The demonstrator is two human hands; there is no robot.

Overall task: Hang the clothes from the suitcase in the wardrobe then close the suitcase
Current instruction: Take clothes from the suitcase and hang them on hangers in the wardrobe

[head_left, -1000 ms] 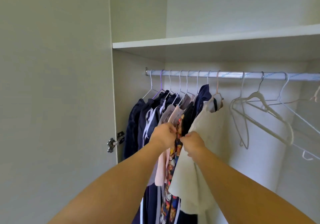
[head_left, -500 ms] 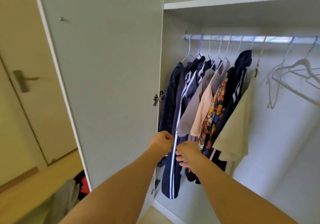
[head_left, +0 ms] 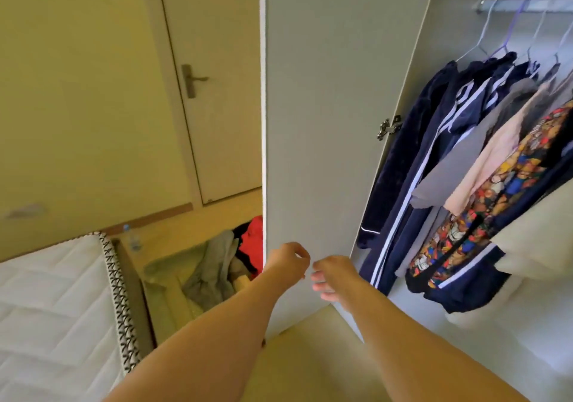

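Note:
Several garments point(head_left: 483, 169) hang from the rail point(head_left: 527, 6) inside the open wardrobe at the right: navy striped jackets, a grey and a pink top, a colourful print, a cream shirt. On the floor at the lower left lies the open suitcase point(head_left: 161, 280) with grey point(head_left: 214, 265) and red clothes point(head_left: 252, 243) in it, partly hidden behind the wardrobe door. My left hand point(head_left: 286, 263) and my right hand point(head_left: 333, 276) hover side by side in front of the door, fingers loosely curled, holding nothing.
The open wardrobe door point(head_left: 325, 122) stands between me and the suitcase. A white mattress point(head_left: 52, 308) fills the lower left. A room door with a handle point(head_left: 192, 80) is in the far wall. A small bottle point(head_left: 133, 240) stands by the bed.
Both hands let go of the hanging clothes and dropped away from them. My view swung left and down, bringing the suitcase, mattress and room door into sight.

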